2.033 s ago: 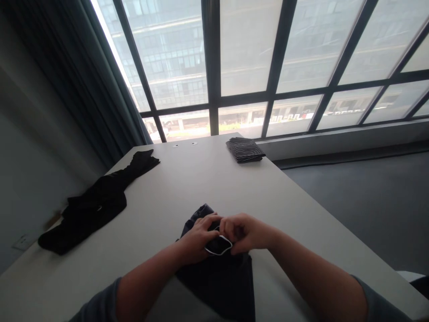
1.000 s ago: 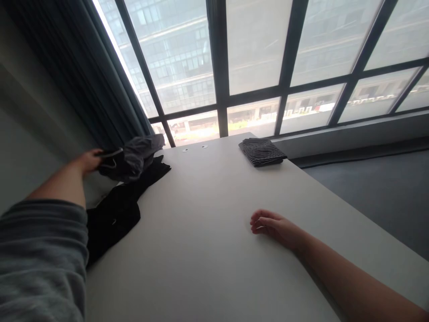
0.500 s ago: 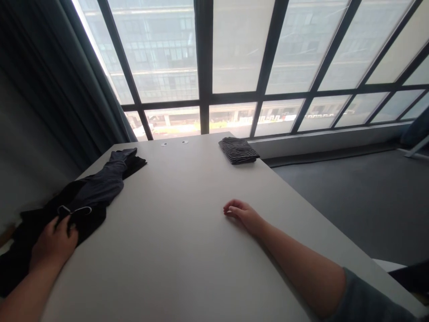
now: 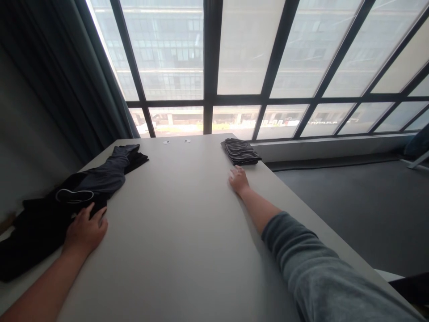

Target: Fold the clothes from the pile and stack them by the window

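On the left side of the table lies a heap of dark clothes, a black garment [image 4: 36,235] with a white drawstring loop [image 4: 74,196] and a dark grey-blue garment [image 4: 112,172] over it. My left hand [image 4: 86,228] rests at the heap's near edge, fingers spread, the tips on the black cloth. Farther off, close to the right edge, a folded black-and-white striped cloth [image 4: 241,151] lies flat. My right hand [image 4: 239,180] reaches to its near edge, fingers loosely parted and holding nothing; I cannot tell whether the fingertips touch the cloth.
The white table [image 4: 167,250] stretches away towards the window [image 4: 174,58]. Two small cable-hole covers [image 4: 187,141] sit near its far edge. A dark curtain [image 4: 77,89] hangs at the left, and grey floor [image 4: 345,201] lies beyond the right edge.
My right hand has moved forward across the table to the striped cloth. My left hand has slid right along the black garment, and its drawstring now forms a closed-looking loop.
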{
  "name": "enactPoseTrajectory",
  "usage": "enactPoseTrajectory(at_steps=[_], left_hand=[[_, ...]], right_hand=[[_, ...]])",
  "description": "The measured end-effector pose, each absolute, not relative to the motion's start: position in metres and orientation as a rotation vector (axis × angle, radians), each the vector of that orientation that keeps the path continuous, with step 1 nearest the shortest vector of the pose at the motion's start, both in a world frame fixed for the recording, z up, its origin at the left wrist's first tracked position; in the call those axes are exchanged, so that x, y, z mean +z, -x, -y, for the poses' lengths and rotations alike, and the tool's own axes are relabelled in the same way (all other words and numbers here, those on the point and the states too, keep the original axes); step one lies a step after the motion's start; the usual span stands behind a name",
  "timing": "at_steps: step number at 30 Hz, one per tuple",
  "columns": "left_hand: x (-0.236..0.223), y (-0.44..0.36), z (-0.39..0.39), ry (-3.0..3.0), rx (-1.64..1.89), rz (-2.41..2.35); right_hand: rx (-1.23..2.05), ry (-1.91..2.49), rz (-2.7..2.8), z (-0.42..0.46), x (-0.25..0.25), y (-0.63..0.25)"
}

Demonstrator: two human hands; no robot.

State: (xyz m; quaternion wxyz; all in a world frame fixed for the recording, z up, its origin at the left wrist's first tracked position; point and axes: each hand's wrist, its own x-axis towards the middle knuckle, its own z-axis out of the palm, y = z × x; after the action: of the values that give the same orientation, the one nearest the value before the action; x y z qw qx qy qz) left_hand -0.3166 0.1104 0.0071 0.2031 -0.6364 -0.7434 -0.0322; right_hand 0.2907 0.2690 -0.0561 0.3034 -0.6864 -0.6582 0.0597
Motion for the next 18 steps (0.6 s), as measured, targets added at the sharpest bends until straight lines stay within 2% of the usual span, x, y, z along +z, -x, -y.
enactPoseTrajectory(at_steps=[5,18], left_hand=[[0.005,0.321,-0.128,1.847,-0.071,2.174],[-0.004,0.318,-0.163,1.937,0.001,2.310]], right_hand=[[0.099,2.099,1.618,-0.313,-0.062,-0.312],[0.030,2.220,1.714,-0.359,-0.066,-0.318]])
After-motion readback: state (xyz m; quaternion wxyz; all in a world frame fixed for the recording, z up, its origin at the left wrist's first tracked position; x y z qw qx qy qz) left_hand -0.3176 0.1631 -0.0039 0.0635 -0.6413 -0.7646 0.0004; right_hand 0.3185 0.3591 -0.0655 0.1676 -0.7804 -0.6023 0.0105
